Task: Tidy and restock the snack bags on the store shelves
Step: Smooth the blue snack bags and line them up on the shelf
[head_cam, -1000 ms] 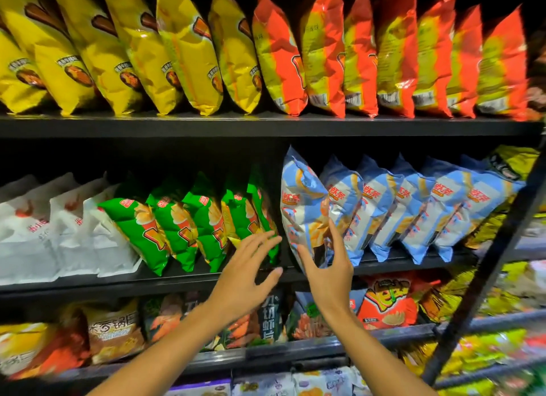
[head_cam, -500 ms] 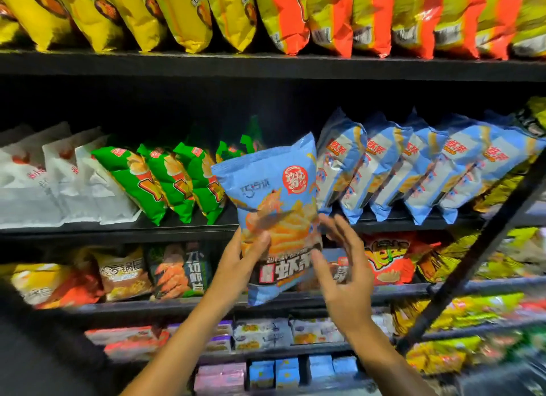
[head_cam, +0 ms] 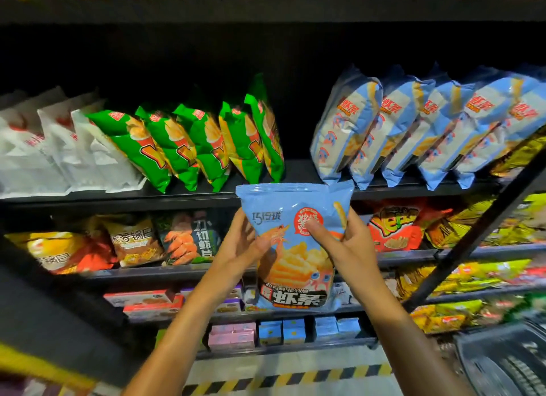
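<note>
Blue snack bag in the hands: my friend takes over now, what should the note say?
Left hand and right hand both grip the light blue shrimp-stick snack bag, upright, label facing you, in front of the shelves.
Matching blue bags lean in a row on the black middle shelf; an open gap sits between them and the green bags.
Done: bag in hand, off the shelf.
Left: probably set it back in that gap.

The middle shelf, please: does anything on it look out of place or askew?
Yes: a gap sits between the green bags and blue bags. Both rows lean rather than stand upright.
</note>
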Demonstrator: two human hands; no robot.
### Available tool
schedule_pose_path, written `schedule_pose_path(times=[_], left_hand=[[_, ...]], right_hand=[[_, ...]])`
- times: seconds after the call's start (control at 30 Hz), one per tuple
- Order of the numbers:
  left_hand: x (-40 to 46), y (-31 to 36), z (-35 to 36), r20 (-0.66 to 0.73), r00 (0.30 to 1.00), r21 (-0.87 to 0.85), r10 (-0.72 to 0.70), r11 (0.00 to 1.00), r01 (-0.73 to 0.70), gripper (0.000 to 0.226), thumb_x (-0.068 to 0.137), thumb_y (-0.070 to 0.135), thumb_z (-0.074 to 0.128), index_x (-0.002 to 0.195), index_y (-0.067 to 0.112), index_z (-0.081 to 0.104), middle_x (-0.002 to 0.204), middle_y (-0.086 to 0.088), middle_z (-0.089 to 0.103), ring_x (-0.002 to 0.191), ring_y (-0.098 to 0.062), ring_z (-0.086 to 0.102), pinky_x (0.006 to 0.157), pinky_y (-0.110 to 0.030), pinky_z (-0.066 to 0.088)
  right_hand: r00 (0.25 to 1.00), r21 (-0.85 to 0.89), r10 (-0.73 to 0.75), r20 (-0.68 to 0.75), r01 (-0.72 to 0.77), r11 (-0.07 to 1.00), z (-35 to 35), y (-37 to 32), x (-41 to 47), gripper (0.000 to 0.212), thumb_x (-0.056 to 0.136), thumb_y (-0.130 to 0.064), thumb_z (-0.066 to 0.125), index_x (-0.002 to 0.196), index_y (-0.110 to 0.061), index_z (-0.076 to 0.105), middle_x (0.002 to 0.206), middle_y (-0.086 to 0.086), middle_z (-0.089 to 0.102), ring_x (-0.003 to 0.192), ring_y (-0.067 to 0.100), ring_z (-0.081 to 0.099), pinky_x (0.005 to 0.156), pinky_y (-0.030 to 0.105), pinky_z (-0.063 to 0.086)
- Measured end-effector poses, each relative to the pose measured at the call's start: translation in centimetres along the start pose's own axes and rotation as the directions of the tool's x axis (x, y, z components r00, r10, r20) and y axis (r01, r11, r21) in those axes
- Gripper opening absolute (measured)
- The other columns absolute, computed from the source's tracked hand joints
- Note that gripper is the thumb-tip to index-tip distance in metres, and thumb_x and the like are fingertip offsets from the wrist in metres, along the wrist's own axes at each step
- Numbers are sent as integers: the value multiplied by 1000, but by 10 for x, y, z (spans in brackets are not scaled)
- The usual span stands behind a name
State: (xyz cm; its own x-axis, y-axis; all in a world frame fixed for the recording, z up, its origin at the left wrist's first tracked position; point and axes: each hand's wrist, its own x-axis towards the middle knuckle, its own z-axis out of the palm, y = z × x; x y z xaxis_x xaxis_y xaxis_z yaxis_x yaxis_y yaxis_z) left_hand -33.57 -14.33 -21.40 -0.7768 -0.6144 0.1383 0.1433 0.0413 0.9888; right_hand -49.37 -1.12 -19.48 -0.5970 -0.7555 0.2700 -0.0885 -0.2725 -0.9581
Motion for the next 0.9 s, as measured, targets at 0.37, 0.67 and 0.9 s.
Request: schedule_pose_path(times=[0.37,0.67,0.9], left_hand=[[-19,-15,11,-262,961,36,93,996,-87,50,75,41,79,116,16,67,111,1,78,104,-18,74,82,-27,58],[-35,-18,7,-218,973,102,75,993,-54,45,80,28,88,116,14,66,102,10,78,93,-10,75,73,-21,58],[-37,-11,-8,-18,999,93,-47,995,49,36,87,13,78,112,-6,63,73,8,70,66,-10,67,67,-23,53]], right_hand=[[998,167,1,65,-12,986,0,1,-25,57,90,-21,71,143,-17,50,142,-4,64,129,18,62,94,32,58],[995,-39,-63,-79,60,997,-14,5,-28,27,85,-11,77,112,-9,76,114,1,78,110,23,74,85,38,63],[974,-97,-226,-17,223,970,-14,10,-28,25,82,-1,76,104,-13,76,114,-5,78,115,17,71,97,28,56]])
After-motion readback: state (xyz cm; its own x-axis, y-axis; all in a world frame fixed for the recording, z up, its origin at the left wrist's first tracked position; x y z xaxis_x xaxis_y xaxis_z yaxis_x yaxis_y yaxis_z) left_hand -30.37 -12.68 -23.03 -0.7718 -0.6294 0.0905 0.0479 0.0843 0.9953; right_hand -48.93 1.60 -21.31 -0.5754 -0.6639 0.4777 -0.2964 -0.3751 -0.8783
